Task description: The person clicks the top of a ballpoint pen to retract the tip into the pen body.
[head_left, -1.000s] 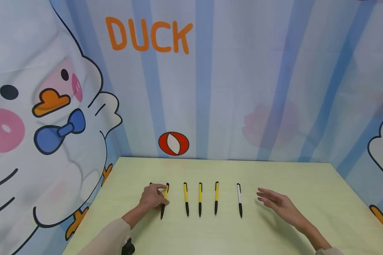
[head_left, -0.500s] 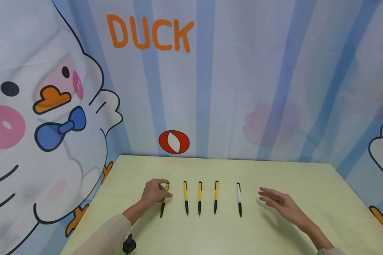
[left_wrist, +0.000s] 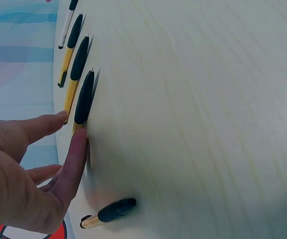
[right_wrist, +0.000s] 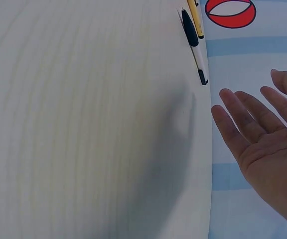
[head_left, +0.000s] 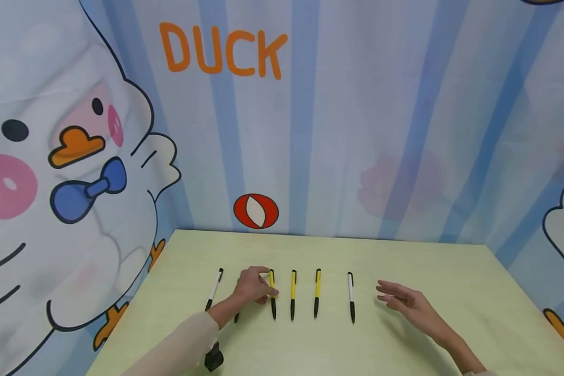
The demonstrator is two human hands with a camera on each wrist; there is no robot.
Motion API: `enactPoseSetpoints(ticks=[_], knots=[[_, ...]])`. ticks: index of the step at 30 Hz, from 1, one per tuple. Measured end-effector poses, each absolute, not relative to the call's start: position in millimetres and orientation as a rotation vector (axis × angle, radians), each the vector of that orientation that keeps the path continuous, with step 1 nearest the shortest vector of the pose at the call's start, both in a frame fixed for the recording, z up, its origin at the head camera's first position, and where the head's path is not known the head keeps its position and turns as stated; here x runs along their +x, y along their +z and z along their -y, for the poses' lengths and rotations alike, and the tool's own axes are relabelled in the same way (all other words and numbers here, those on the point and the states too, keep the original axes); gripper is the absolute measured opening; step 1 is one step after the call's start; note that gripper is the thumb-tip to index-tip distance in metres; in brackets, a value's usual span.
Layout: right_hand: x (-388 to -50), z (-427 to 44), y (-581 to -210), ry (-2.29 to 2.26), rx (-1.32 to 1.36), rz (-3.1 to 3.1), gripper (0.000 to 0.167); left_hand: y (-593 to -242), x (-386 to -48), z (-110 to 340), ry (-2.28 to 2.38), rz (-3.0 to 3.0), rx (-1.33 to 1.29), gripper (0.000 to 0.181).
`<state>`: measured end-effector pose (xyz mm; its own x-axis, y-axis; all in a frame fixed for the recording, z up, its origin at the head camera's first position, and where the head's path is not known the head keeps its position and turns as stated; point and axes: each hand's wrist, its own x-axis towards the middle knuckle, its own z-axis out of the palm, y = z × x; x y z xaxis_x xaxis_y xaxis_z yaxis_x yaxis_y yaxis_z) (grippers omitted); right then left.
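My left hand (head_left: 254, 287) is over a yellow pen (head_left: 272, 281) with a black grip, thumb across its barrel and index finger by its top. In the left wrist view, fingers fairly straight, it stands at the barrel end of that pen (left_wrist: 85, 97); whether it presses the pen is unclear. To its right lie two more yellow pens (head_left: 293, 287) and a white pen (head_left: 351, 290). Left of it another white pen (head_left: 214, 287) slants, and the forearm mostly hides a yellow pen (left_wrist: 116, 210). My right hand (head_left: 409, 305) hovers, fingers extended, holding nothing, right of the row.
The pens lie side by side on a pale yellow table (head_left: 404, 266). Behind it hangs a striped curtain (head_left: 338, 130) with duck drawings. A small black device (head_left: 213, 357) sits at my left wrist.
My left hand has moved right from the slanted yellow pen to the neighbouring yellow one, uncovering the leftmost white pen. The right hand has stayed nearly still.
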<state>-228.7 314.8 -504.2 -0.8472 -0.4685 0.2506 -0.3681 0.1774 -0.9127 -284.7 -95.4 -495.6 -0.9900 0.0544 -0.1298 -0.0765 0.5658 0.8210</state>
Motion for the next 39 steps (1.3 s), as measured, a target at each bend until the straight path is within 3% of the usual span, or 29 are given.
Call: enactPoseSetpoints(ticks=[9,26,39], knots=[[-226.3,-301.9,-511.0,-1.756,-0.798,-2.309,0.049,-498.9,-282.0,91.9,1.264,-2.694,0.065,0.074],[-228.9,-294.5,-497.9,-1.728,-0.853,-2.362,0.047,-480.0,-266.8,102.4,1.522,-2.464,-0.045,0.071],[-226.0,-290.9,-494.7,-1.721,-0.844,-2.374,0.047,-464.1,-242.0,93.9,1.732,-2.280,0.139,0.079]])
